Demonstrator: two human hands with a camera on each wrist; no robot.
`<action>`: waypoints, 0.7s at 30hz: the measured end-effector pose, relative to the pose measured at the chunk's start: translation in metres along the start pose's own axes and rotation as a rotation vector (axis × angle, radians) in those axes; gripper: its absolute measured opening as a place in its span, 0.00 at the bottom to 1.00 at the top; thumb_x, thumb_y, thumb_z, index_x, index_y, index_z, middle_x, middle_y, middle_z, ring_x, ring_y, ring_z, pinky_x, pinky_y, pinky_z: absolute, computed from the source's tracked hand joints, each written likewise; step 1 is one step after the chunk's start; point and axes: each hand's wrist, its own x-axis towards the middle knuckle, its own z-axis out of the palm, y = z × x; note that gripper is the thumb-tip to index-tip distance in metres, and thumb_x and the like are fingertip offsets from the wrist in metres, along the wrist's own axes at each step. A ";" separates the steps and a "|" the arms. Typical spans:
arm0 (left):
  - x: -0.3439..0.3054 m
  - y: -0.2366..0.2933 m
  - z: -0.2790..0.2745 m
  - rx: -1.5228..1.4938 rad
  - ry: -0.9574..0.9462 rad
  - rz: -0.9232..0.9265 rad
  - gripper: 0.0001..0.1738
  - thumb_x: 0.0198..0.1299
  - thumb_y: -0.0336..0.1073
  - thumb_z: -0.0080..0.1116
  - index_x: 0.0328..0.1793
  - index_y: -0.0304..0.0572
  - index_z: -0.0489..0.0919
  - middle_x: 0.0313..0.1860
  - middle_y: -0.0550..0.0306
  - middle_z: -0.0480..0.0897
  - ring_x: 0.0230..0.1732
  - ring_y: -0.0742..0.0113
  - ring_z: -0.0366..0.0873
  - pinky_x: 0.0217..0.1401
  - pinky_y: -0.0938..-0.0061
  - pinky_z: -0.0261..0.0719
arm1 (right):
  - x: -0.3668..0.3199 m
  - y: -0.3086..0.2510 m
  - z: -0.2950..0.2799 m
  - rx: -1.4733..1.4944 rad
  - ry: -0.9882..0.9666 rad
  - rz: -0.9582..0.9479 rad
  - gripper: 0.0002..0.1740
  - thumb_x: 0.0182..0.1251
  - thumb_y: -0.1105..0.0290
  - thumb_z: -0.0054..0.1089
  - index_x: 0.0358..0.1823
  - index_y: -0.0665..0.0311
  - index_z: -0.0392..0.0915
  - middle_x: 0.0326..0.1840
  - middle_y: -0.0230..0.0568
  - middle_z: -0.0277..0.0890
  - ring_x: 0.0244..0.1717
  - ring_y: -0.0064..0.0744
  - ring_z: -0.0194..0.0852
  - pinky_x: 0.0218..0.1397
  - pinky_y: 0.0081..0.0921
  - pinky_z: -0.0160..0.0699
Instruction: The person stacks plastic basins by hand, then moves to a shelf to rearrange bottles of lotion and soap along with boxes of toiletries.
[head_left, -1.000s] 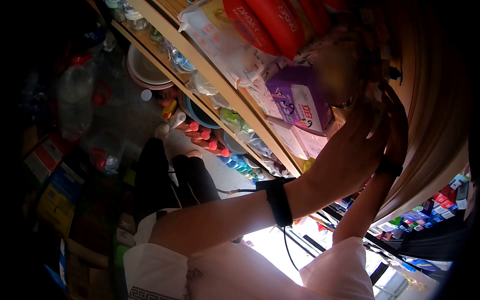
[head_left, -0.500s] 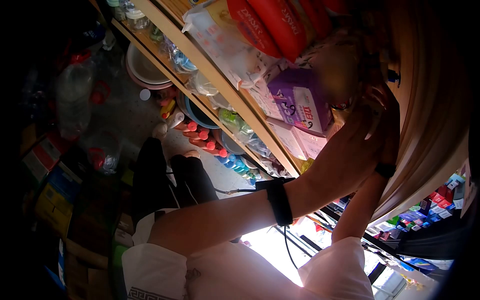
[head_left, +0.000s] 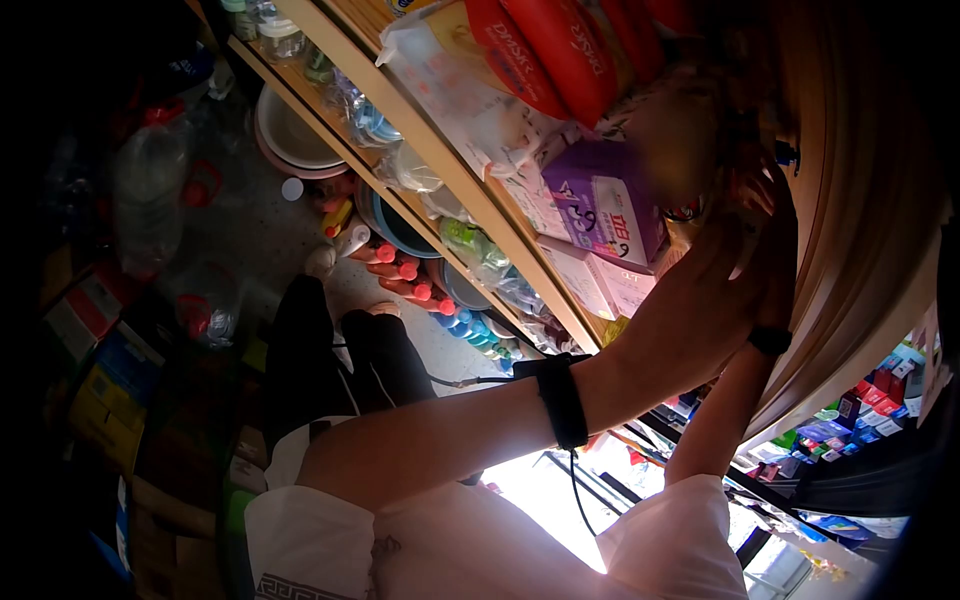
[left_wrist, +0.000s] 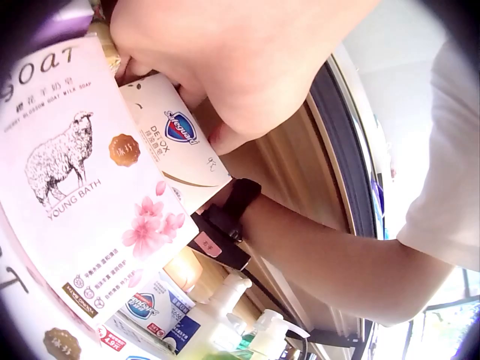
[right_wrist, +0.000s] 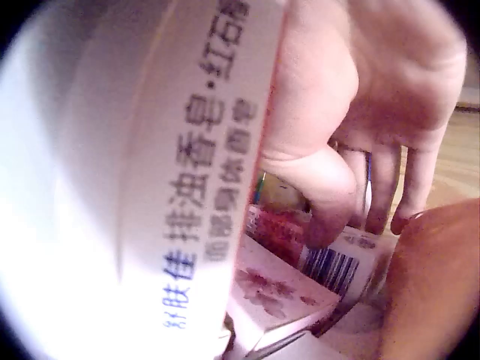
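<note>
My left hand reaches over the shelf. In the left wrist view it pinches a white Safeguard soap box between thumb and fingers. Close beside it, my right hand is at the back of the shelf. Seen from the right wrist, the right hand grips a barcoded soap box, its thumb over the front and its fingers behind. A white soap box with Chinese print stands very near that camera and hides the left part.
A large pink goat-milk soap box and pump bottles stand near the left hand. A purple box and red packs share the shelf. Basins and red-capped bottles stand lower down.
My right hand and forearm have shifted left, closer against the left hand, and the right fingers now show a reddish light. The left hand stays nearly in place.
</note>
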 end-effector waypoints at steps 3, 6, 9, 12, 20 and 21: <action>0.001 0.000 -0.002 0.014 -0.015 0.005 0.16 0.50 0.44 0.62 0.41 0.49 0.93 0.68 0.55 0.81 0.72 0.47 0.72 0.82 0.50 0.62 | 0.001 0.017 -0.005 0.026 -0.017 0.037 0.40 0.69 0.59 0.70 0.81 0.55 0.66 0.82 0.36 0.66 0.81 0.36 0.64 0.79 0.41 0.68; 0.001 -0.001 -0.005 0.013 -0.041 0.010 0.16 0.49 0.44 0.63 0.41 0.50 0.93 0.68 0.55 0.80 0.72 0.47 0.72 0.82 0.51 0.62 | 0.002 0.023 -0.003 0.128 -0.013 -0.037 0.39 0.70 0.60 0.70 0.80 0.55 0.66 0.81 0.37 0.68 0.79 0.35 0.66 0.80 0.43 0.68; -0.001 -0.001 -0.004 0.018 -0.044 0.011 0.17 0.49 0.45 0.65 0.43 0.51 0.93 0.69 0.56 0.80 0.72 0.48 0.72 0.82 0.51 0.62 | 0.001 0.014 -0.001 0.188 -0.031 0.001 0.38 0.70 0.61 0.69 0.80 0.55 0.67 0.79 0.37 0.70 0.78 0.34 0.68 0.79 0.44 0.69; -0.002 0.000 -0.001 0.036 -0.059 0.018 0.18 0.50 0.46 0.65 0.45 0.50 0.93 0.69 0.57 0.79 0.72 0.48 0.72 0.82 0.51 0.62 | -0.003 0.000 -0.002 -0.019 -0.026 -0.025 0.42 0.79 0.43 0.50 0.82 0.64 0.61 0.83 0.45 0.64 0.80 0.40 0.65 0.82 0.42 0.67; 0.000 -0.001 0.002 -0.059 -0.040 -0.005 0.18 0.48 0.43 0.65 0.43 0.47 0.92 0.65 0.57 0.82 0.71 0.49 0.73 0.83 0.51 0.62 | -0.005 0.006 -0.004 0.082 0.004 0.050 0.37 0.69 0.61 0.70 0.78 0.53 0.70 0.74 0.41 0.75 0.77 0.37 0.71 0.76 0.44 0.72; -0.001 -0.001 0.003 -0.057 -0.040 -0.010 0.18 0.48 0.43 0.65 0.43 0.47 0.92 0.65 0.57 0.82 0.71 0.49 0.73 0.83 0.51 0.62 | -0.007 0.006 -0.002 0.048 0.032 0.087 0.37 0.68 0.62 0.71 0.78 0.53 0.70 0.74 0.42 0.76 0.76 0.38 0.71 0.76 0.44 0.73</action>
